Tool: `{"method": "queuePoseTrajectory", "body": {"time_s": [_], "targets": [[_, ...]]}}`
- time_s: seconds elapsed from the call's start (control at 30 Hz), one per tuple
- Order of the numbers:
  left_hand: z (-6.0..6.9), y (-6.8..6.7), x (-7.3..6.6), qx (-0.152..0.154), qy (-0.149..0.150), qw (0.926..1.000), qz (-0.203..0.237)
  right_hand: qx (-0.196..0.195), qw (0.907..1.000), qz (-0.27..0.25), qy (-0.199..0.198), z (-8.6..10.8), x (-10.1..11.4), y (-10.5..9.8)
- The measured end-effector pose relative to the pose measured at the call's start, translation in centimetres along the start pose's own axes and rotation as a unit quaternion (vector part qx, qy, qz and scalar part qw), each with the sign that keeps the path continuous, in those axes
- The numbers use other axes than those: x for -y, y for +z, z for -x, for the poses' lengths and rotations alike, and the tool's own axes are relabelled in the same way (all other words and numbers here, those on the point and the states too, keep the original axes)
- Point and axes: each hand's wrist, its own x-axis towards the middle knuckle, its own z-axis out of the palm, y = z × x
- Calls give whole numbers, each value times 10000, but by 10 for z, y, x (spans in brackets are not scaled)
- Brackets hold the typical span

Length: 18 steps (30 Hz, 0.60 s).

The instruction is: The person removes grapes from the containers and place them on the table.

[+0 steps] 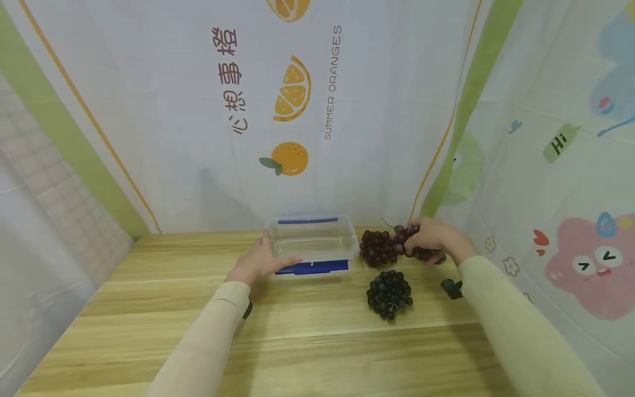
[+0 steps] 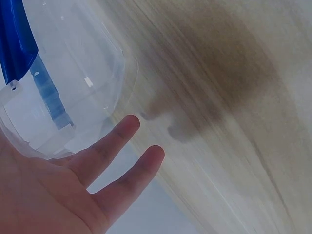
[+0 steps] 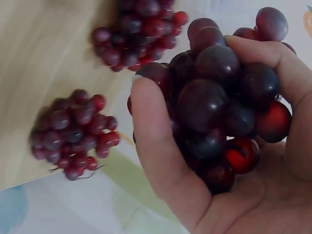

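Observation:
A clear plastic box (image 1: 312, 234) with blue side clips stands near the table's back edge. My left hand (image 1: 258, 262) rests at its left end, thumb along the front rim and fingers by the left wall. In the left wrist view two straight fingers (image 2: 122, 180) extend past the box corner, while others are hidden behind the plastic. My right hand (image 1: 429, 240) holds a dark red bunch of grapes (image 3: 204, 102), fingers and thumb curled round it. Left of this hand lies another red bunch (image 1: 378, 248), close to the box. A darker bunch (image 1: 389, 295) lies nearer to me.
The wooden table (image 1: 163, 331) extends to the left and toward me. A white cloth (image 1: 173, 138) printed with oranges hangs behind its back edge. On the right hangs another cloth (image 1: 526, 193) with cartoon prints. Small black devices (image 1: 451, 288) sit at the wrists.

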Motion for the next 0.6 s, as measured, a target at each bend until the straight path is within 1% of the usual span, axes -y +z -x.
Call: {"method": "queuePoseTrajectory", "body": {"time_s": [0.17,0.33,0.5,0.6], "targets": [[1,0,0,-26,39,10000,4,-82,9998,173,90,7,-25,8],[2,-1,-1,-42,75,10000,11,-75,9990,363,251,12,-46,14],[4,-2,-3,-10,48,10000,66,-90,9984,394,407,13,-64,21],[4,-2,-3,20,16,10000,87,-133,9974,549,457,12,-72,25]]}}
